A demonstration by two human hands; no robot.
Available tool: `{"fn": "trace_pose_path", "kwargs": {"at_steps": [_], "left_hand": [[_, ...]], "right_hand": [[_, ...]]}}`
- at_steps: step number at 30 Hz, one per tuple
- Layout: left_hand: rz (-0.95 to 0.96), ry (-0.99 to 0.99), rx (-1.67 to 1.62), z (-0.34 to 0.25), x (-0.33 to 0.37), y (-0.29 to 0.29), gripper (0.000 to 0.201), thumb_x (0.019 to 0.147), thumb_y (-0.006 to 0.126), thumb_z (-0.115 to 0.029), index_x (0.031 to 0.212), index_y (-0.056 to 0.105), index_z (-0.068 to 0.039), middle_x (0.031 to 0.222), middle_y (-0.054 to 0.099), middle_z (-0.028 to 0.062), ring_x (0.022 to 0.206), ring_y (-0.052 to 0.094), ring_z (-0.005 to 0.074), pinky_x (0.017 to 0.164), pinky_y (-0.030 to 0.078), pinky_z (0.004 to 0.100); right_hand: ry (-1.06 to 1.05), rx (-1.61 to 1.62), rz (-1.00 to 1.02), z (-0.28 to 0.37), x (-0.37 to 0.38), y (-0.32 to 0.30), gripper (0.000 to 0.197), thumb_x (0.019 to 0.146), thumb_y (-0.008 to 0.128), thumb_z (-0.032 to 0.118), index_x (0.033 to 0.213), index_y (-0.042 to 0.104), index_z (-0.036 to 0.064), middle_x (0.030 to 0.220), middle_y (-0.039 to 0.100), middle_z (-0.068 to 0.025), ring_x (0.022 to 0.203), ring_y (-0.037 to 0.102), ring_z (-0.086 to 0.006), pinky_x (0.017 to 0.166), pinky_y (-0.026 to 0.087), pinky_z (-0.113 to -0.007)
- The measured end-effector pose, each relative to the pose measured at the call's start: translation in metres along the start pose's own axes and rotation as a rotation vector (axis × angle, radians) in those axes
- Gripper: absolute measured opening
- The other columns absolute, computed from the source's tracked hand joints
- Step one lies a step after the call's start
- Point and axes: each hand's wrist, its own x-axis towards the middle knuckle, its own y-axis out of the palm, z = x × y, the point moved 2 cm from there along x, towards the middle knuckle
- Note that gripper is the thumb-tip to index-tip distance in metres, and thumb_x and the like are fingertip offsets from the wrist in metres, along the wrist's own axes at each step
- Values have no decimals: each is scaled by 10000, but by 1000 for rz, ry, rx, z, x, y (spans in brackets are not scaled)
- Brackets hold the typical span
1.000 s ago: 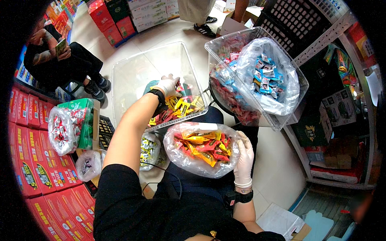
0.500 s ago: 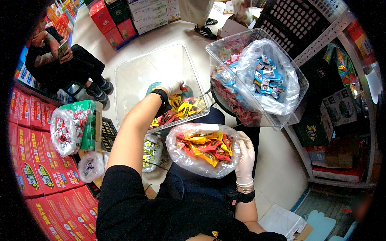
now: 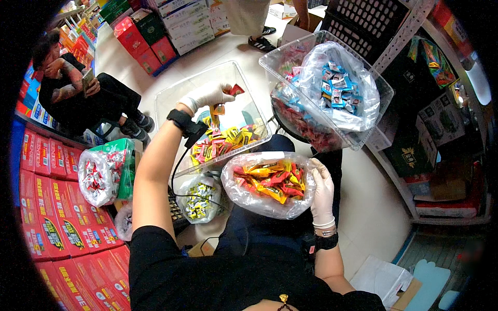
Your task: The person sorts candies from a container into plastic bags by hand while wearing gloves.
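My gloved left hand (image 3: 207, 97) is over the far part of a clear plastic bin (image 3: 174, 96), its fingers closed round a red wrapped candy (image 3: 237, 89). Below it, yellow and red wrapped candies (image 3: 228, 142) lie heaped toward the bin's near side. An orange-yellow piece (image 3: 218, 109) shows just under the hand; whether it lies or falls I cannot tell. On my lap rests an open clear plastic bag (image 3: 244, 194) filled with red and yellow candies (image 3: 275, 179). My gloved right hand (image 3: 322, 194) grips this bag's right rim.
A second clear bin (image 3: 358, 142) at the far right holds a bag of blue candies (image 3: 340, 88). Left of my lap sit a bag of yellow-green candies (image 3: 199, 199) and a bag of red-white ones (image 3: 97, 179). Red cartons (image 3: 49, 207) line the left; a seated person (image 3: 78, 88) is behind.
My left hand has risen from the candies toward the bin's far side, with a red candy in its fingers. My right hand still holds the bag rim. The view has shifted slightly.
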Motion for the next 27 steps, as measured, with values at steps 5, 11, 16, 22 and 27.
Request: {"fn": "trace_pose_path", "kwargs": {"at_steps": [5, 11, 16, 22, 27], "left_hand": [[-38, 109, -345, -69, -54, -27, 390, 862, 646, -283, 1179, 593, -62, 849, 635, 3, 746, 582, 109, 718, 492, 270], [59, 430, -297, -170, -126, 25, 307, 869, 626, -231, 1124, 578, -67, 916, 632, 56, 855, 618, 159, 708, 506, 310], [-203, 767, 269, -188, -153, 112, 290, 796, 636, -274, 964, 553, -52, 812, 569, 117, 692, 607, 262, 569, 497, 362], [-109, 698, 371, -185, -156, 124, 354, 823, 590, -287, 1106, 564, -76, 872, 553, 139, 765, 604, 278, 613, 504, 387], [-97, 711, 247, -185, -156, 119, 473, 805, 618, -278, 1218, 522, -67, 1114, 531, 190, 978, 569, 336, 814, 486, 423]], "right_hand": [[6, -76, 6, 0, 0, 7, 368, 964, 485, 131, 1280, 448, -54, 1153, 562, -94, 1008, 555, -131, 900, 455, -265], [-11, -138, 38, 4, -1, 4, 363, 970, 492, 173, 1250, 501, -58, 1156, 596, -107, 1030, 574, -145, 911, 453, -263], [-35, -90, 60, 5, -4, 2, 370, 986, 454, 187, 1250, 502, -67, 1150, 594, -114, 1014, 572, -149, 904, 450, -268], [-41, -73, 70, 4, -6, 2, 368, 990, 437, 163, 1269, 491, -71, 1162, 588, -116, 1018, 569, -148, 903, 454, -265], [-72, -44, 88, 3, -4, 5, 366, 991, 436, 157, 1274, 487, -71, 1169, 583, -114, 1022, 565, -145, 907, 453, -266]]}}
